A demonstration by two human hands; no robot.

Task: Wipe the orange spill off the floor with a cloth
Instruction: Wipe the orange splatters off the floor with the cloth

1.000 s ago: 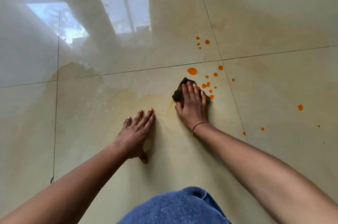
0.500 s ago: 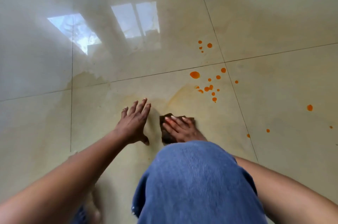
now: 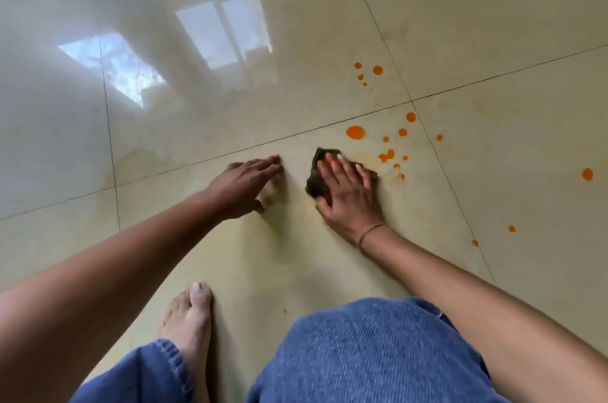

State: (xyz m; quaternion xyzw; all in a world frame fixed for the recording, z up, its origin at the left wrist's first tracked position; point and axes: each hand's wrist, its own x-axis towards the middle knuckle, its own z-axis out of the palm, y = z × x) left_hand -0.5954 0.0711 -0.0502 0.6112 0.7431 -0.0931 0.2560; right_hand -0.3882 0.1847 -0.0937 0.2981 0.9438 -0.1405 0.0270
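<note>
My right hand [image 3: 347, 192] presses flat on a dark brown cloth [image 3: 317, 172] against the glossy beige floor tiles. Orange drops [image 3: 355, 132] lie just beyond and right of the cloth, the nearest ones [image 3: 386, 156] almost touching my fingertips. More drops sit farther off [image 3: 377, 70] and to the right [image 3: 587, 174]. A pale yellowish smear covers the tile around my hands. My left hand [image 3: 245, 185] rests on the floor left of the cloth, fingers together, holding nothing.
My bare left foot [image 3: 190, 320] stands on the tile near the bottom, and my knee in blue jeans [image 3: 365, 353] fills the lower middle. Dark grout lines [image 3: 230, 152] cross the floor. Window reflections [image 3: 227, 34] shine at the upper left.
My right hand has pushed the cloth forward and to the right, from near my knee up to the orange drops. My left hand has turned flatter. The knee has dropped lower in view.
</note>
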